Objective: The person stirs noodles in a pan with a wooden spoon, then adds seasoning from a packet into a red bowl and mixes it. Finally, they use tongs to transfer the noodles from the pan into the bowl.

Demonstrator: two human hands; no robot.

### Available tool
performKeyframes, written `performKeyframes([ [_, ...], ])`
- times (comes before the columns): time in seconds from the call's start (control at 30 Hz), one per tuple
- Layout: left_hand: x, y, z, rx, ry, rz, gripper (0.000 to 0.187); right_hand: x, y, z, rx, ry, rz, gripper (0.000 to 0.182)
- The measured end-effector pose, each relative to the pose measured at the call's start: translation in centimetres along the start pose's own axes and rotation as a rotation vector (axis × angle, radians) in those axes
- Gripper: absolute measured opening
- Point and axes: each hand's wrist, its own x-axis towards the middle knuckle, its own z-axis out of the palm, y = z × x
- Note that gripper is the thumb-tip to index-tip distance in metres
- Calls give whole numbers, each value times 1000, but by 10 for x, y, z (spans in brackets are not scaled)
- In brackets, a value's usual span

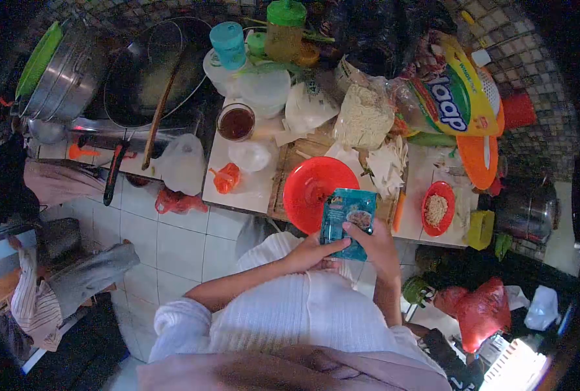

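Teal packet [347, 225] at near-right edge of red bowl [301, 189]; your left hand [317, 251] and right hand [379, 246] grip it, thumbs on its face; small red dish [441, 187] right of bowl.

Mosaic-tiled wall [526, 55]; white square-tiled floor [182, 236]; dim lighting.

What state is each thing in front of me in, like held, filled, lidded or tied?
Teal packet: held in left hand and right hand; whether opened, unclear.
Large red bowl: a little inside, too unclear to name.
Small red dish: holding pale pieces.
Glass bowl: holding dark liquid.
Green-lidded container: lid on.
Small orange bag: bunched, apparently tied.
Wok: uncovered, wooden-handled utensil across it.
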Motion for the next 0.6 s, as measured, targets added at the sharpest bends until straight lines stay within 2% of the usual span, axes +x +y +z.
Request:
performKeyframes([
  [0.1,-2,-1,-2,5,-20,-14,39,-6,-12,3,-25,-6,11,22],
  [0.2,4,-13,-3,-40,-44,64,39,-6,-3,2,-49,-15,-5,21],
  [0.37,-9,7,6,-68,22,6,40,-2,-5,4,-9,19,-27,21],
  [0.6,-4,-7,-3,-89,-30,-3,34,-5,2,2,-35,-40,-36,22],
])
